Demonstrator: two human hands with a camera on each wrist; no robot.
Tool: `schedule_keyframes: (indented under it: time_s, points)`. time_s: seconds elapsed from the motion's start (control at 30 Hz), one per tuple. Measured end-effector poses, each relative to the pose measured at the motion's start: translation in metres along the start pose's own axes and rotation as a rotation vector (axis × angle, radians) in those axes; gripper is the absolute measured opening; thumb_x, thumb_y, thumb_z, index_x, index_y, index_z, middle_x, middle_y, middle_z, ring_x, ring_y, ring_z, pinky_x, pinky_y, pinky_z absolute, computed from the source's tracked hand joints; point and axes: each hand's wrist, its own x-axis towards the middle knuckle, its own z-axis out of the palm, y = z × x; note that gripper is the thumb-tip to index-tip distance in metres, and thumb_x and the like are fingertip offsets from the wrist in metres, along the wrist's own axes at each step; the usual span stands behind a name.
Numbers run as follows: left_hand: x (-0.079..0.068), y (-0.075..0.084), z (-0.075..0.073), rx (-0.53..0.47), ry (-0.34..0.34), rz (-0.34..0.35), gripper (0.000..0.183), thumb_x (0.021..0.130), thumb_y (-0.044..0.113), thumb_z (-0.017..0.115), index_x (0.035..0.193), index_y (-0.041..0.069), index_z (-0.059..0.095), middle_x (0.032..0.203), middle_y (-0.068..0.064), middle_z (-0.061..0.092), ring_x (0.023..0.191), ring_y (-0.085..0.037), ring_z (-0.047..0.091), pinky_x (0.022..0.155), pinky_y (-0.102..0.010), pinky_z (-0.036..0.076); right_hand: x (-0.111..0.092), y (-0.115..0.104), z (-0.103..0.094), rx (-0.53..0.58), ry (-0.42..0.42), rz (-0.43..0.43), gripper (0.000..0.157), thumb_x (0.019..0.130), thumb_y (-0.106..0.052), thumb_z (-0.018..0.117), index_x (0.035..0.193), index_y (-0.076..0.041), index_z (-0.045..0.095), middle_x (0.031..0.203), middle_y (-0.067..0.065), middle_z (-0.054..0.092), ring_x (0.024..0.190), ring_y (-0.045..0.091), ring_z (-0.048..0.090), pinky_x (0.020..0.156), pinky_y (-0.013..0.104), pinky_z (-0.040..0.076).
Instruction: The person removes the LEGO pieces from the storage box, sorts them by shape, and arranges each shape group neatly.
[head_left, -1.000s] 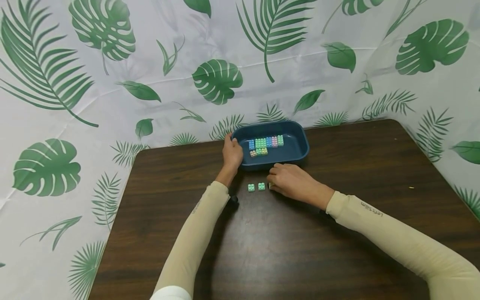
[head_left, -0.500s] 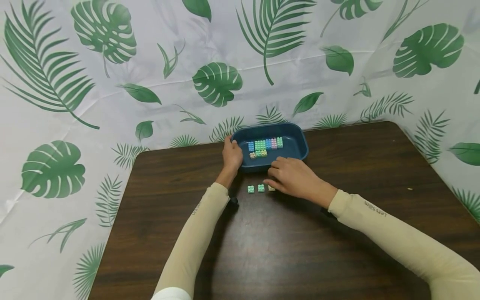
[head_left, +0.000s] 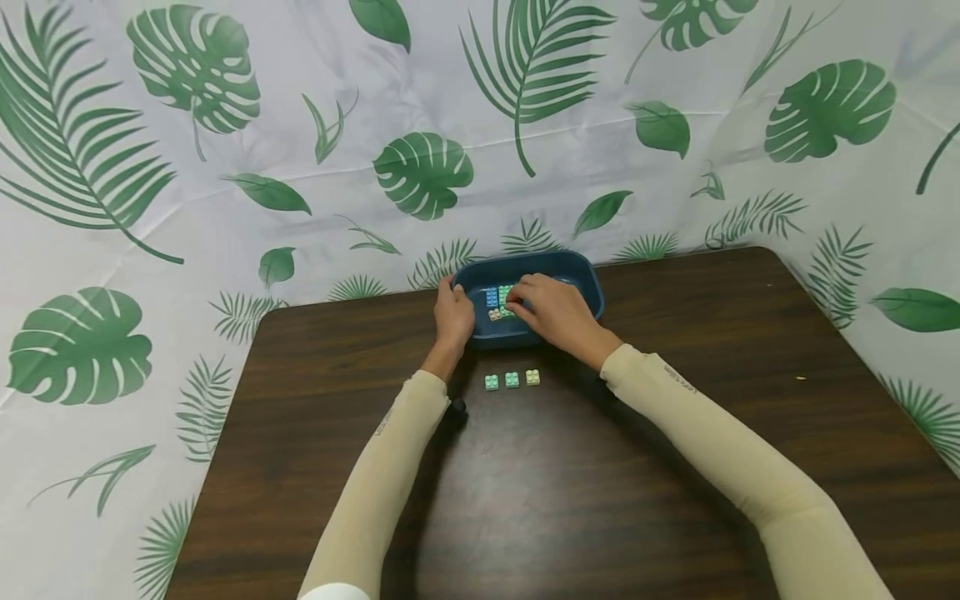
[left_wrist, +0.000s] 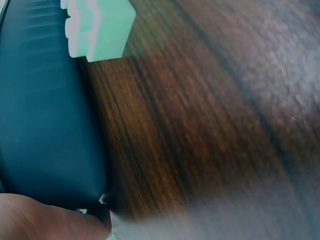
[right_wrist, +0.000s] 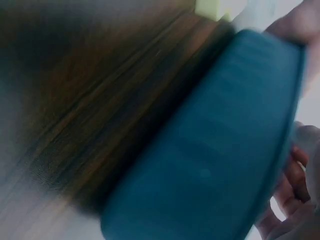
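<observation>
A white cloth (head_left: pixel 438 79), printed with green leaves (head_left: pixel 423 175) of several shapes, fills the background behind the table (head_left: pixel 600 500) and runs down along its left and right sides. Creases cross the fabric, with faint grey shading between the prints. The tabletop is dark brown with streaky wood grain and rounded far corners, its back edge close against the cloth. Soft light leaves a pale sheen near its middle
</observation>
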Motion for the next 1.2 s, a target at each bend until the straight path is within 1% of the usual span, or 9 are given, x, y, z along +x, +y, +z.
schedule_keyframes:
  time_s: [0.1, 0.2, 0.4, 0.53, 0.63, 0.73, 0.8, 1.07, 1.2]
  points:
    - [0.0, -0.001, 0.0, -0.005, 0.0, 0.004, 0.045, 0.118, 0.026, 0.03, 0.159, 0.01, 0.038, 0.162, -0.018, 0.048, 0.15, -0.033, 0.047, 0.123, -0.051, 0.041, 0.006, 0.007, 0.007, 0.01, -0.053, 0.049, 0.012, 0.099, -0.028, 0.077, 0.105, -0.018, 0.079, 0.1, 0.001, 0.073, 0.087, 0.018, 0.068, 0.073, 0.037, 0.058]
    - [0.0, -0.001, 0.0, -0.002, 0.004, 0.006, 0.045, 0.118, 0.027, 0.03, 0.16, 0.011, 0.038, 0.162, -0.018, 0.048, 0.15, -0.033, 0.047, 0.123, -0.05, 0.04, 0.009, 0.012, 0.011, 0.018, -0.092, 0.08, 0.015, 0.098, -0.03, 0.078, 0.107, -0.018, 0.079, 0.101, 0.001, 0.074, 0.086, 0.018, 0.07, 0.072, 0.037, 0.059]
    - [0.003, -0.001, 0.0, 0.007, 0.007, 0.014, 0.045, 0.118, 0.026, 0.03, 0.16, 0.011, 0.037, 0.162, -0.018, 0.048, 0.15, -0.033, 0.047, 0.123, -0.05, 0.04, 0.013, 0.017, 0.013, 0.069, -0.147, 0.15, 0.022, 0.096, -0.031, 0.08, 0.114, -0.018, 0.079, 0.11, 0.002, 0.076, 0.091, 0.02, 0.072, 0.076, 0.04, 0.06]
    - [0.003, -0.002, 0.001, 0.004, 0.007, 0.012, 0.045, 0.118, 0.026, 0.03, 0.16, 0.011, 0.037, 0.163, -0.018, 0.048, 0.151, -0.033, 0.046, 0.123, -0.05, 0.04, 0.014, 0.019, 0.015, 0.142, -0.192, 0.237, 0.023, 0.097, -0.028, 0.08, 0.117, -0.018, 0.078, 0.113, 0.002, 0.077, 0.095, 0.02, 0.073, 0.08, 0.041, 0.06]
    - [0.003, -0.003, 0.001, 0.005, 0.007, 0.012, 0.046, 0.118, 0.026, 0.029, 0.16, 0.011, 0.037, 0.163, -0.018, 0.048, 0.15, -0.034, 0.047, 0.122, -0.05, 0.04, 0.015, 0.02, 0.014, 0.193, -0.223, 0.31, 0.022, 0.096, -0.026, 0.08, 0.116, -0.018, 0.078, 0.113, 0.003, 0.077, 0.095, 0.021, 0.072, 0.081, 0.042, 0.059]
    - [0.002, -0.003, 0.001, 0.008, 0.0, 0.008, 0.046, 0.118, 0.027, 0.029, 0.161, 0.011, 0.036, 0.163, -0.018, 0.048, 0.15, -0.034, 0.047, 0.122, -0.05, 0.041, 0.017, 0.021, 0.012, 0.205, -0.255, 0.364, 0.021, 0.096, -0.026, 0.081, 0.115, -0.019, 0.078, 0.114, 0.002, 0.077, 0.096, 0.022, 0.072, 0.081, 0.043, 0.058]
    - [0.002, -0.002, 0.0, 0.005, -0.003, 0.005, 0.046, 0.118, 0.027, 0.029, 0.161, 0.011, 0.036, 0.163, -0.018, 0.047, 0.15, -0.034, 0.046, 0.122, -0.051, 0.041, 0.02, 0.02, 0.011, 0.194, -0.271, 0.379, 0.02, 0.096, -0.026, 0.081, 0.115, -0.02, 0.078, 0.113, 0.003, 0.078, 0.095, 0.022, 0.072, 0.079, 0.044, 0.058]
    - [0.006, 0.001, -0.002, 0.021, -0.009, 0.005, 0.048, 0.118, 0.027, 0.029, 0.163, 0.01, 0.034, 0.166, -0.019, 0.044, 0.154, -0.034, 0.043, 0.124, -0.051, 0.039, 0.033, 0.019, 0.011, 0.063, -0.313, 0.359, 0.019, 0.095, -0.032, 0.082, 0.112, -0.023, 0.078, 0.109, -0.001, 0.077, 0.086, 0.02, 0.07, 0.073, 0.041, 0.058]
    - [0.007, 0.0, -0.002, 0.033, -0.013, 0.002, 0.048, 0.118, 0.027, 0.029, 0.162, 0.01, 0.035, 0.165, -0.018, 0.045, 0.153, -0.034, 0.044, 0.123, -0.051, 0.04, 0.036, 0.021, 0.015, 0.051, -0.347, 0.375, 0.018, 0.096, -0.034, 0.081, 0.11, -0.024, 0.078, 0.109, -0.001, 0.077, 0.085, 0.02, 0.069, 0.074, 0.042, 0.057]
